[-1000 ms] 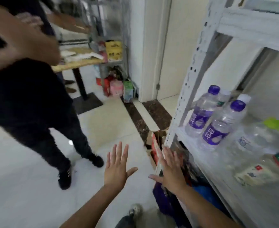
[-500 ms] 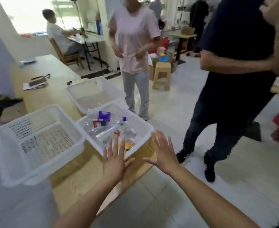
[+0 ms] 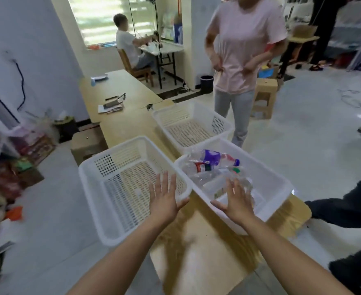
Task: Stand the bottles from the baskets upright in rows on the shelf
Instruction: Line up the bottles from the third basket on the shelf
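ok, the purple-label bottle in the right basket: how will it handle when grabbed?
The purple-label bottle lies on its side atop other bottles, so it may roll or shift when nudged. It looks like thin clear plastic, so it probably dents under a hard squeeze. Whether it is full is unclear, so weight is uncertain.

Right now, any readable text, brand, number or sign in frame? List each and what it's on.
None can be read.
Purple label on the blue-capped bottle in the right basket: print blurred, unreadable.
Red and green label on the red-capped bottle: too small and blurred.
Papers on the wooden table: no legible print.
Blue and white item by the window: blurred, unreadable.
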Motion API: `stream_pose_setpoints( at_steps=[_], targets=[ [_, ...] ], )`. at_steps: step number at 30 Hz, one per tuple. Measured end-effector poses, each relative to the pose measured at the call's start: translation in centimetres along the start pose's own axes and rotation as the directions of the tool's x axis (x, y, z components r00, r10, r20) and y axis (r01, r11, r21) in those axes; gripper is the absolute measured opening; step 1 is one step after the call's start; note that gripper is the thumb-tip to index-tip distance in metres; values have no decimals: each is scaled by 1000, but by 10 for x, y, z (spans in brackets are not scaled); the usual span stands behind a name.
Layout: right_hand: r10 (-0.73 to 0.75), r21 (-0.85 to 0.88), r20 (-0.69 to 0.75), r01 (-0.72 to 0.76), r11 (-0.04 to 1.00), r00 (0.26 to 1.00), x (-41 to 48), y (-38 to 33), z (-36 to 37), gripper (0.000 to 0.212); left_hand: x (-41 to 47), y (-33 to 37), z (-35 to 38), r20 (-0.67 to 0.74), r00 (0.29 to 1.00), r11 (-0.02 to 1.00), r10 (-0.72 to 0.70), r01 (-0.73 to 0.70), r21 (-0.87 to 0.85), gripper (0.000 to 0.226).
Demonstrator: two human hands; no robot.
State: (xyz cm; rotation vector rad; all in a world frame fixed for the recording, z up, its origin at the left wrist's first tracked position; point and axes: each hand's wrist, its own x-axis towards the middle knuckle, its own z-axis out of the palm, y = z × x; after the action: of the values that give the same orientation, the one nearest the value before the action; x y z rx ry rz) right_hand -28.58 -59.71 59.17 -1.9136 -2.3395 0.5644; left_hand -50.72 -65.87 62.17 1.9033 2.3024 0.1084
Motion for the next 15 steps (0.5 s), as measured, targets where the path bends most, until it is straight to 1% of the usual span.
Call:
stream_pose_setpoints(
  at_steps=[3, 5, 10, 12, 15],
  targets=[
    [109, 16, -21, -109, 994, 994, 10, 17, 1, 99, 31, 28, 10, 43, 991, 992, 124, -123, -21, 89],
    [168, 46, -16, -167, 985, 986, 17, 24, -1, 97, 54, 47, 15, 80, 982, 985, 173, -171, -35, 89],
    [213, 108, 26, -215, 971, 977, 51, 32, 2, 99, 92, 70, 25, 193, 964, 983, 183, -180, -33, 88],
    [258, 162, 32, -260, 952, 965, 62, 24, 7, 99, 104, 67, 28, 229, 956, 983, 184, -183, -28, 86],
    [352, 240, 20, -346, 907, 936, 73, 5, 9, 91, 122, 58, 31, 286, 940, 981, 185, -191, -4, 82]
  ],
)
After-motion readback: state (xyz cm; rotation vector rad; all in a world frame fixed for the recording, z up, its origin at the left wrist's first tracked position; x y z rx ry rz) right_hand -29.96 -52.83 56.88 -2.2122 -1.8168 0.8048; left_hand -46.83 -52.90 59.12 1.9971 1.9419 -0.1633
